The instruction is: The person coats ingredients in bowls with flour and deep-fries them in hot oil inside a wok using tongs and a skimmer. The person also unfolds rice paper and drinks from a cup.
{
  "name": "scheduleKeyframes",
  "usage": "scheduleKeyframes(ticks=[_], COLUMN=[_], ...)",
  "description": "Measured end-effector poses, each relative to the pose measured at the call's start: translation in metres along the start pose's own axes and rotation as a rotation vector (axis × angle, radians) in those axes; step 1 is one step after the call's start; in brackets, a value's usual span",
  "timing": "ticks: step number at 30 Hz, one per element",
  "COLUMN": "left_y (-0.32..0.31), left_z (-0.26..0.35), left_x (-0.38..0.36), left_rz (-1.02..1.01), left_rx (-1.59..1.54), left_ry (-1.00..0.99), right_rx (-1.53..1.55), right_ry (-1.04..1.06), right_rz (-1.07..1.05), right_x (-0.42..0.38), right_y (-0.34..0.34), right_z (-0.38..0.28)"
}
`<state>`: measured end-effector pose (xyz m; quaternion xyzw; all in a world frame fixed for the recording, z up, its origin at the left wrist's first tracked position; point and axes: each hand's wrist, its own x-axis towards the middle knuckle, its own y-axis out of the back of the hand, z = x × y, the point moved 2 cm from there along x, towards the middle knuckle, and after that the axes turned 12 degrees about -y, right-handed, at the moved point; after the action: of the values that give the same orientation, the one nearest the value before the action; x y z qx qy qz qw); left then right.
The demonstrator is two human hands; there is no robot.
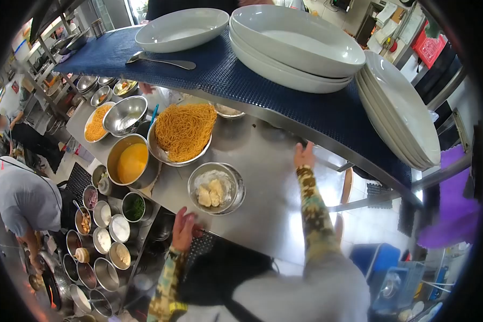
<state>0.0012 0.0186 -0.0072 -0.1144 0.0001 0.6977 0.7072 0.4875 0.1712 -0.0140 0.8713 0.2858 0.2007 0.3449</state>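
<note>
My left hand (184, 231) is at the counter's front edge, fingers apart and holding nothing. Just up and to the right of it stands a metal bowl (235, 210) with pale, floury lumps (211, 194) inside. My right hand (305, 155) reaches forward under the raised shelf, close to its lower edge, with its fingers apart and nothing visible in them. Behind the floury bowl, a wide bowl is heaped with fried noodles (183, 131). Beside that sits a deep pot of orange-yellow liquid (132, 163).
White oval plates (300, 40) and a spoon (163, 61) rest on the blue-matted shelf (209, 70) above the counter (263, 188). Several metal containers (119, 228) of ingredients stand to the left. A person in a light shirt (27, 193) works at a stove there.
</note>
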Motion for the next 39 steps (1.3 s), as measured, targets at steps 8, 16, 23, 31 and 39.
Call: scheduleKeyframes(ticks=[8,16,23,31,39], left_y=[-0.022,-0.031,-0.036,-0.017,0.033], left_z=[0.009,0.043,0.065,0.067,0.082], left_x=[0.045,0.044,0.063,0.071,0.062], left_rz=[0.209,0.271,0.203,0.286,0.445], left_rx=[0.509,0.838,0.838,0.694,0.679], left_ry=[-0.214,-0.520,-0.552,-0.526,-0.526], right_rx=[-0.214,-0.210,-0.181,0.038,0.235], right_ry=[0.051,0.153,0.301,0.258,-0.200], right_rz=[-0.066,-0.288,-0.388,-0.456,-0.923], right_x=[-0.009,-0.162,-0.201,-0.213,-0.231], right_y=[0.045,0.085,0.083,0.091,0.027], right_z=[0.028,0.011,-0.022,-0.057,-0.061])
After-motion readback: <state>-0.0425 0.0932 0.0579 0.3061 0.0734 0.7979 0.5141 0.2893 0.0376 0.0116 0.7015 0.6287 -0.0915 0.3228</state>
